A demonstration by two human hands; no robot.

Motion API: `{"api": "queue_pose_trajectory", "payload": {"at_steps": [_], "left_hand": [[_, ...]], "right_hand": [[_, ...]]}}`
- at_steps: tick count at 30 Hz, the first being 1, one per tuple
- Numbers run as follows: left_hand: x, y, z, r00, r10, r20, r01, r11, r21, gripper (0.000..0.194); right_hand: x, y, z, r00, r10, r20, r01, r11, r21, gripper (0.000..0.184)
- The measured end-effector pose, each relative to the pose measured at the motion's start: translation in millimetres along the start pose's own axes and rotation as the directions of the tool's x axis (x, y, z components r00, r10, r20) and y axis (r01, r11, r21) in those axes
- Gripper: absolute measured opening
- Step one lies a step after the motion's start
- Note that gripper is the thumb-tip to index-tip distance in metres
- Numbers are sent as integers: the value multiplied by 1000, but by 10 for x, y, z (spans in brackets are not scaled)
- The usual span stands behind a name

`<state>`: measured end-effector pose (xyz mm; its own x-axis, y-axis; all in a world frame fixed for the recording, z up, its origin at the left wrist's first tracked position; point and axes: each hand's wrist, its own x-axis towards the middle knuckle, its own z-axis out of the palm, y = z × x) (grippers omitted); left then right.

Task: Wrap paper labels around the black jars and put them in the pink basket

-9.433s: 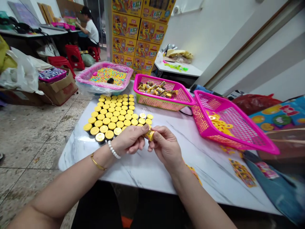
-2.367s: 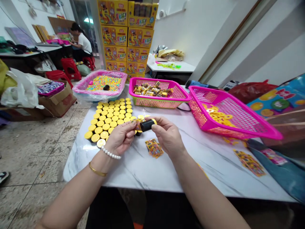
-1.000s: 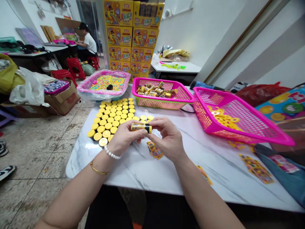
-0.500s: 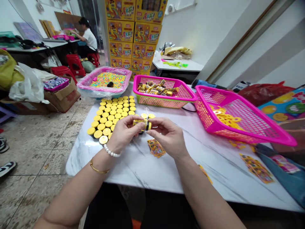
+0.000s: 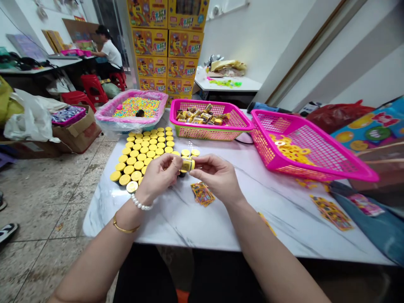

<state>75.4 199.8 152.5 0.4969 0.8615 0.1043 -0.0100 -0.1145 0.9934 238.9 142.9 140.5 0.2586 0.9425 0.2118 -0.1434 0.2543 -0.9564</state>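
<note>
Between my hands lies a small yellow-capped jar [image 5: 188, 164] on its side, with a gold and dark printed wrap. My left hand [image 5: 162, 170] is closed at its left end, thumb pressed over the fingers. At the capped end, the thumb and fingertips of my right hand [image 5: 217, 174] pinch it. Rows of similar jars with yellow lids [image 5: 136, 165] stand beyond and left of my left hand. Below the held jar, a small pile of printed cards [image 5: 202, 194] rests on the white marbled table [image 5: 176, 229]. My fingers cover part of the jar.
A pink basket [image 5: 211, 134] holds more wrapped jars. Another pink basket [image 5: 318, 122] contains yellow rings [image 5: 292, 150]. At back left stands a plastic-lined tub [image 5: 104, 113] of colourful beads. Printed cards [image 5: 331, 212] lie at right. Stacked yellow cartons [image 5: 151, 42] rise behind; a person [image 5: 110, 52] sits far left.
The jar has turned in my fingers, showing more of its printed wrap. My left thumb has drawn back leftward along it. The whole view has shifted slightly.
</note>
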Motion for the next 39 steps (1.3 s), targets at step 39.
{"api": "queue_pose_trajectory", "payload": {"at_steps": [39], "left_hand": [[24,32,-38,895,-208,395,366,848,-383,45]], "right_hand": [[-65,6,3,966,216,141,-232,966,112,33]]}}
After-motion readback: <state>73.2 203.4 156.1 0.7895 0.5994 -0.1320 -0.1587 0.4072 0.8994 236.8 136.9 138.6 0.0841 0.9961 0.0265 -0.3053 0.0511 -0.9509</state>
